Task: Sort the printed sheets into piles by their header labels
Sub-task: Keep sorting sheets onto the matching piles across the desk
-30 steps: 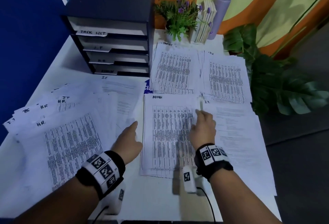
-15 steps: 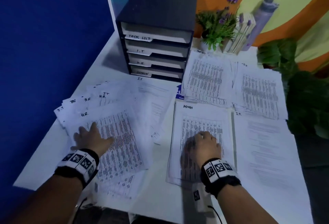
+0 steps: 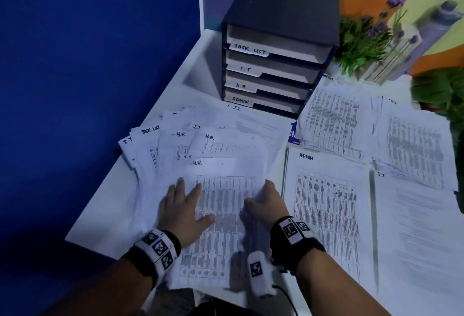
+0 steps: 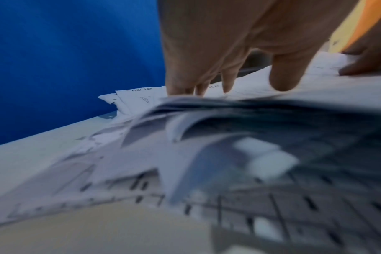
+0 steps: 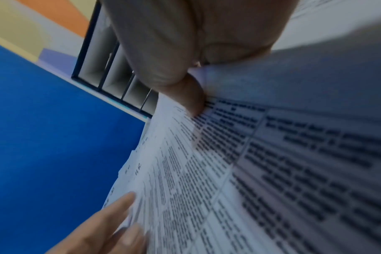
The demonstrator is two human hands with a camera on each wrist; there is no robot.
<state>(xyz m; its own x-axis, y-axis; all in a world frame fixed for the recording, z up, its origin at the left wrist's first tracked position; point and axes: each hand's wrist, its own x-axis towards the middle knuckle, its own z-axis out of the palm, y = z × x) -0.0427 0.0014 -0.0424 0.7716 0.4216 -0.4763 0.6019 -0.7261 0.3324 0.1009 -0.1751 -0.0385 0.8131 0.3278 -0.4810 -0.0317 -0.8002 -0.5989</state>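
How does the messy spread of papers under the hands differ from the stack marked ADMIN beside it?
The fanned spread lies askew, its corners showing mixed headers: H.R., I.T., TASK LIST. The ADMIN stack lies squared, showing one header.

The left hand rests flat on the spread, and the right hand pinches its top sheet's edge; no hand touches the ADMIN stack.

Both are white printed sheets with tables on the same white table.

fanned sheets [image 3: 200, 145] left of ADMIN pile [image 3: 326, 202]

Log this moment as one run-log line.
left hand: flat on fanned unsorted sheets | right hand: pinching top H.R. printed sheet | stage: lifting
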